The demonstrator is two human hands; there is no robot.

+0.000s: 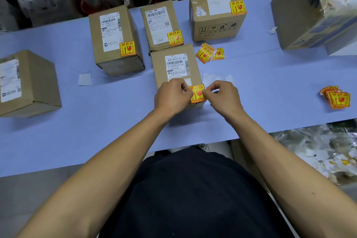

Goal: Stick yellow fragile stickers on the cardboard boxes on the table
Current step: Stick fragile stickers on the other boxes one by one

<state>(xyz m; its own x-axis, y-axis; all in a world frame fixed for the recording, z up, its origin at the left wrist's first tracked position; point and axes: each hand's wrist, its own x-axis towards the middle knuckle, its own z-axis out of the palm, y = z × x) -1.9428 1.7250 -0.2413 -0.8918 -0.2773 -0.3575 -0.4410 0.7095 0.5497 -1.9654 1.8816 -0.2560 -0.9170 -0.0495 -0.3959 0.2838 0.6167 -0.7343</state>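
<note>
Both hands at the near box (174, 67) mid-desk (96, 121). Left hand (172, 95) and right hand (222, 95), fingers curled, pinching opposite edges of a yellow sticker (197, 93) at the box's near right corner (whether fully stuck down, cannot tell). Three boxes behind already stickered (127, 49). Left box (29, 83) showing no sticker. Loose sticker piles at centre (206, 53) and far right (337, 97).

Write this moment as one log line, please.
step: applying sticker | both hands' fingers pinch it | target: nearest box | left box unstickered
</note>
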